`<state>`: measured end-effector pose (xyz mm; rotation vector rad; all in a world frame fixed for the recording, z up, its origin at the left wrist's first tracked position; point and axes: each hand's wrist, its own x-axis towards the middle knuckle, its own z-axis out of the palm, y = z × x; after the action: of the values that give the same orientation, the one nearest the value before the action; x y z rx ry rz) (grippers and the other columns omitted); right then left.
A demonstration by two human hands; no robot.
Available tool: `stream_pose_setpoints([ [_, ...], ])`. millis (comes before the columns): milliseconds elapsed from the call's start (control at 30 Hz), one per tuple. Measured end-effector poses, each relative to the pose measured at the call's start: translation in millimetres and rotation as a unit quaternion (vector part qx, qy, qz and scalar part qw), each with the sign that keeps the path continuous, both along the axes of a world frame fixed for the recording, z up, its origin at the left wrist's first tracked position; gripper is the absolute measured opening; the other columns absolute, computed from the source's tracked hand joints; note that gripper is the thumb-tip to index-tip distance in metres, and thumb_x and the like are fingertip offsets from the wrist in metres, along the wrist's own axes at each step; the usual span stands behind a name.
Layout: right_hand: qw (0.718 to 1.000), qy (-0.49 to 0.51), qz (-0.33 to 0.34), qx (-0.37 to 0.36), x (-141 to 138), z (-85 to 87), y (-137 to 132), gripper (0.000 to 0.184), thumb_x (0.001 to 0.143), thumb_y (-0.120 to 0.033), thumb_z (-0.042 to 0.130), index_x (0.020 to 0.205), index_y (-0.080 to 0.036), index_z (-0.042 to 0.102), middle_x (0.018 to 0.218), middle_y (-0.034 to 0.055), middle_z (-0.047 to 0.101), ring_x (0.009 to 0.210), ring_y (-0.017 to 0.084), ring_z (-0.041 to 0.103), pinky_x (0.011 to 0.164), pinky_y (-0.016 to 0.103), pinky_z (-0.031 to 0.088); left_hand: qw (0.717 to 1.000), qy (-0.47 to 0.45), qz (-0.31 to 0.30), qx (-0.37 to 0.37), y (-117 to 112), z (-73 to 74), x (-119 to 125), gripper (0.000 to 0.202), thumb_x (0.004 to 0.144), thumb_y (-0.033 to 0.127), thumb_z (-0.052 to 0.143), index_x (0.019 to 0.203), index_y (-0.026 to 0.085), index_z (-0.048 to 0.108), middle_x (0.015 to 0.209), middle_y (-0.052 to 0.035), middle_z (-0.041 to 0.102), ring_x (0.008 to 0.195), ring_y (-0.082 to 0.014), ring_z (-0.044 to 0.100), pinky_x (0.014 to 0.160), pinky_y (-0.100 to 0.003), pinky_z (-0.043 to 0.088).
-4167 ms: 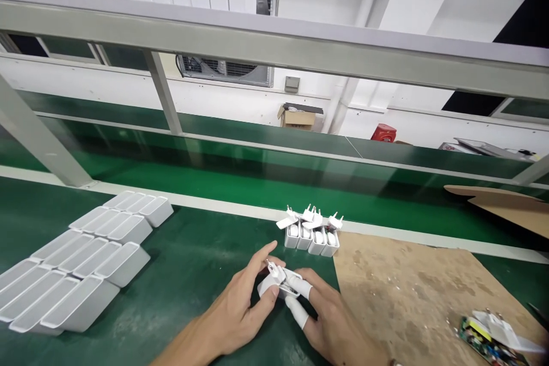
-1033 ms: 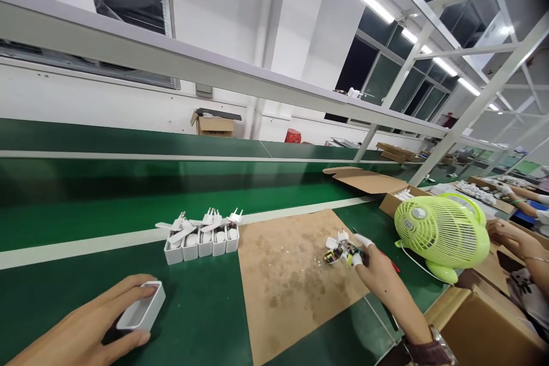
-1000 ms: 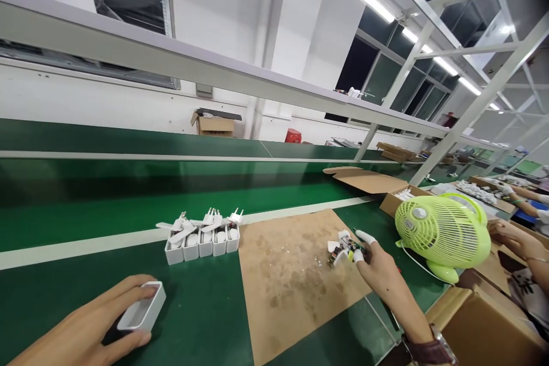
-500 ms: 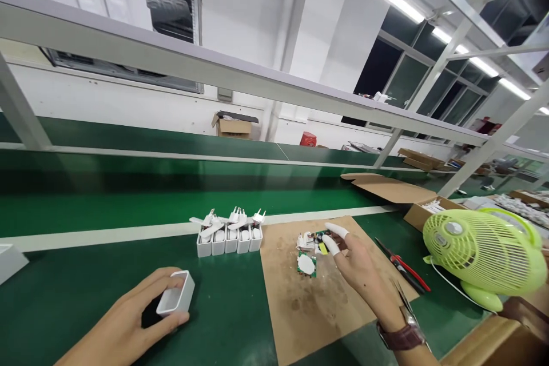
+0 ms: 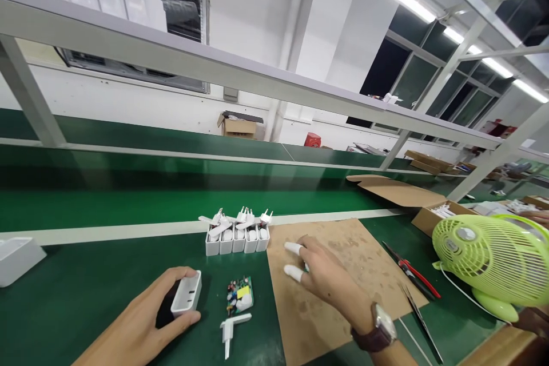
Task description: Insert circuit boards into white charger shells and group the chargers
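Fingers of your left hand (image 5: pixel 141 326) are curled around a white charger housing (image 5: pixel 187 294), thumb under its near edge and the other fingers along its far side, so the shell sits tilted in your grasp just above the green mat (image 5: pixel 86 291). Your right hand (image 5: pixel 319 277) lies palm down on the brown cardboard sheet (image 5: pixel 343 274), fingers spread and loose; two of them wear white finger cots (image 5: pixel 293 248), and something greenish shows just under the fingertips, too hidden to name. Whether that hand pins anything you cannot tell from here. A watch (image 5: pixel 377 329) sits on that wrist. Between your two hands, on the mat, lies a small green circuit board (image 5: pixel 240 295) with its parts facing up, and just in front of it, nearer to you, a white plug piece (image 5: pixel 231 331) lying flat; neither is touched by either hand. Behind them, at the far left corner of the cardboard, stands a row of white housings with plug prongs (image 5: pixel 238 234) sticking up. Red-handled cutters (image 5: pixel 412 270) and tweezers (image 5: pixel 418 320) lie on the mat to the right of the cardboard, and a lime-green fan (image 5: pixel 489 260) stands beyond them. Another white housing (image 5: pixel 19 257) rests at the far left edge.
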<state>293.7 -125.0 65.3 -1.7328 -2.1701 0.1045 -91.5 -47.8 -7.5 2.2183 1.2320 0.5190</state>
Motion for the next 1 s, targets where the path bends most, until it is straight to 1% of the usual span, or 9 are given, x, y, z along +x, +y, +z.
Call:
stream_pose_setpoints([
  [133,0.999,-0.029,-0.014,0.004,38,-19.2,-11,0.047,0.086,-0.019,0.074,0.132,-0.022,0.068,0.112,0.0124,0.064,0.092,0.029,0.069,0.083,0.046,0.064,1.0,0.009,-0.003,0.012,2,-1.5,1,0.055,0.095,0.061,0.065,0.14,0.035,0.05,0.138,-0.003,0.067,0.116,-0.0262,0.073,0.091,-0.026,0.063],
  [233,1.0,-0.025,-0.002,0.014,50,-39.4,-17,0.034,0.094,-0.018,0.061,0.127,-0.02,0.068,0.118,0.0141,0.061,0.093,0.026,0.069,0.084,0.042,0.064,1.0,0.01,-0.008,0.027,4,-4.3,3,0.054,0.095,0.06,0.065,0.141,0.035,0.051,0.139,-0.0025,0.066,0.117,-0.0257,0.072,0.091,-0.025,0.063],
  [367,0.999,-0.011,0.008,0.03,55,-56.7,-17,0.021,0.102,-0.02,0.05,0.107,-0.015,0.069,0.121,0.0178,0.061,0.097,0.028,0.071,0.086,0.044,0.064,0.999,0.009,-0.012,0.036,5,-7.2,1,0.056,0.094,0.059,0.068,0.142,0.034,0.052,0.14,-0.0025,0.067,0.116,-0.0262,0.073,0.088,-0.024,0.064],
  [467,0.999,0.001,0.012,0.037,59,-57.6,-18,0.022,0.101,-0.019,0.053,0.12,-0.017,0.065,0.126,0.0168,0.061,0.106,0.029,0.07,0.091,0.046,0.063,0.999,0.009,-0.008,0.035,5,-7.6,0,0.058,0.092,0.059,0.069,0.142,0.035,0.053,0.14,-0.0019,0.067,0.114,-0.0258,0.075,0.083,-0.022,0.065],
  [567,0.999,0.012,0.013,0.048,59,-55.3,-21,0.042,0.099,-0.019,0.057,0.141,-0.02,0.053,0.128,0.0149,0.062,0.114,0.028,0.068,0.097,0.046,0.062,0.999,0.0,0.002,0.044,5,-7.4,0,0.058,0.089,0.059,0.073,0.14,0.035,0.057,0.139,-0.001,0.069,0.112,-0.0266,0.076,0.081,-0.022,0.065],
  [667,0.998,0.012,0.007,0.055,55,-56.0,-23,0.027,0.104,-0.021,0.05,0.128,-0.02,0.062,0.13,0.0161,0.061,0.114,0.029,0.068,0.097,0.048,0.062,0.999,-0.008,0.003,0.052,5,-6.8,1,0.057,0.088,0.058,0.074,0.138,0.035,0.06,0.137,-0.0014,0.07,0.111,-0.0278,0.076,0.079,-0.023,0.066],
  [767,0.998,0.01,0.0,0.062,53,-57.2,-22,0.025,0.106,-0.022,0.044,0.116,-0.02,0.068,0.126,0.0167,0.063,0.108,0.03,0.07,0.091,0.048,0.063,0.999,-0.011,-0.003,0.053,5,-4.3,2,0.056,0.09,0.057,0.073,0.138,0.034,0.06,0.137,-0.0026,0.07,0.11,-0.028,0.076,0.079,-0.023,0.066],
  [933,0.994,0.033,-0.006,0.103,50,-52.2,-25,0.037,0.105,-0.029,0.051,0.14,-0.019,0.053,0.112,0.0129,0.067,0.098,0.026,0.071,0.084,0.041,0.064,0.999,-0.013,0.001,0.036,-5,9.3,8,0.053,0.093,0.056,0.068,0.139,0.034,0.056,0.137,-0.0022,0.069,0.112,-0.0262,0.075,0.085,-0.025,0.064],
  [1000,0.992,0.046,-0.006,0.12,37,-49.7,-29,0.042,0.105,-0.034,0.053,0.144,-0.02,0.049,0.117,0.0141,0.068,0.105,0.028,0.071,0.087,0.043,0.063,0.999,-0.019,0.018,0.021,-13,15.1,12,0.051,0.093,0.054,0.068,0.138,0.034,0.055,0.135,-0.0023,0.069,0.112,-0.0266,0.074,0.086,-0.027,0.063],
])
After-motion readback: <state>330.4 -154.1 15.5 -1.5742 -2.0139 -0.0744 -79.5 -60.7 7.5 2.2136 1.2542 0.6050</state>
